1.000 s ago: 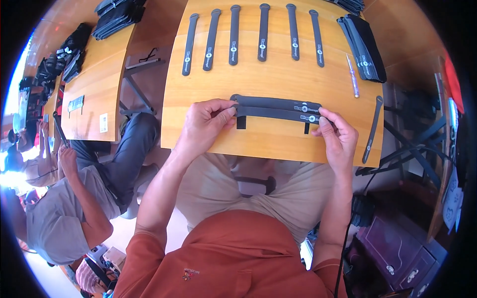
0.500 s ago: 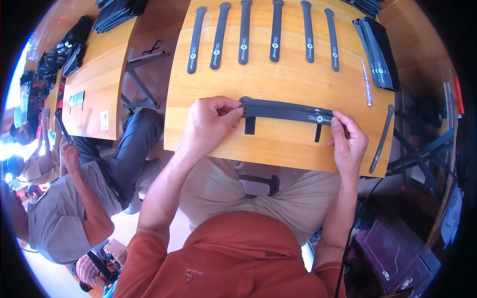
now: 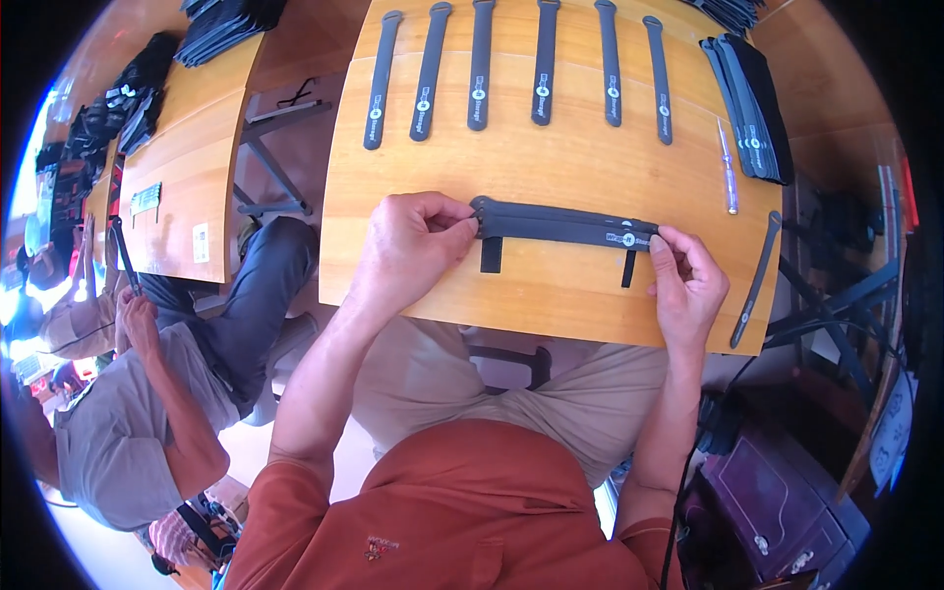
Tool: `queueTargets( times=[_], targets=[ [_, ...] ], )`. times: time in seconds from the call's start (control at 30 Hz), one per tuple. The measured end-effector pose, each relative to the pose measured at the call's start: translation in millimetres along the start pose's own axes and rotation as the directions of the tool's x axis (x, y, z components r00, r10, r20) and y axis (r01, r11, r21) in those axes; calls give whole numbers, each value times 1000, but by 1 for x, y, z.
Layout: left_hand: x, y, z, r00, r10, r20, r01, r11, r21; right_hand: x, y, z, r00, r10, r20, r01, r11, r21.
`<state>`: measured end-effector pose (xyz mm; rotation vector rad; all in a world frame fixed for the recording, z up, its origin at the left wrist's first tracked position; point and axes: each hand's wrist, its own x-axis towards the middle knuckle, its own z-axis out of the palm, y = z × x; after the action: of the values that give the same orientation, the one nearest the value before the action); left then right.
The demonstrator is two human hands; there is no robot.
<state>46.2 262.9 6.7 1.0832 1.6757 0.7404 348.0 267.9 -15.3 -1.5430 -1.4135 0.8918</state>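
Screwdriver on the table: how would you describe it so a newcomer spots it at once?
Find the wooden table in the middle and go to its right side. There, just left of the stack of dark straps, lies the screwdriver, its handle toward the lower edge of the picture. Its see-through, purplish handle and thin shaft set it apart from those flat, dark straps.

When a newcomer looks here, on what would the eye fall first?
Probably on the row of six long, dark grey straps across the far part of the yellowish wooden table. Nearer the person, the left hand and right hand pinch opposite ends of overlapping dark grey straps. On the table's right side, a slender screwdriver with a translucent purple handle lies beside a stack of black and grey straps.
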Motion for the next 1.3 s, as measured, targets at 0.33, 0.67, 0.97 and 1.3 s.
queueTargets(
  times=[0.33, 0.67, 0.97, 1.3],
  targets=[
    [2, -3, 1, 1000, -4, -2, 4, 1000, -24, 0, 0, 1, 998, -64, -9, 64, 998, -3],
    [0, 1, 1, 999, -44, -1, 44, 998, -50, -1, 7, 3, 995, -95, -37, 94, 995, -24],
    [0, 1, 0, 999, -42, 15, 43, 998, -46, 0, 7, 3, 989, -140, -39, 138, 988, -66],
    [0, 1, -1, 999, -34, 8, 34, 998, -43, -1, 8, 6, 988, -148, -42, 145, 988, -59]
  ],
)
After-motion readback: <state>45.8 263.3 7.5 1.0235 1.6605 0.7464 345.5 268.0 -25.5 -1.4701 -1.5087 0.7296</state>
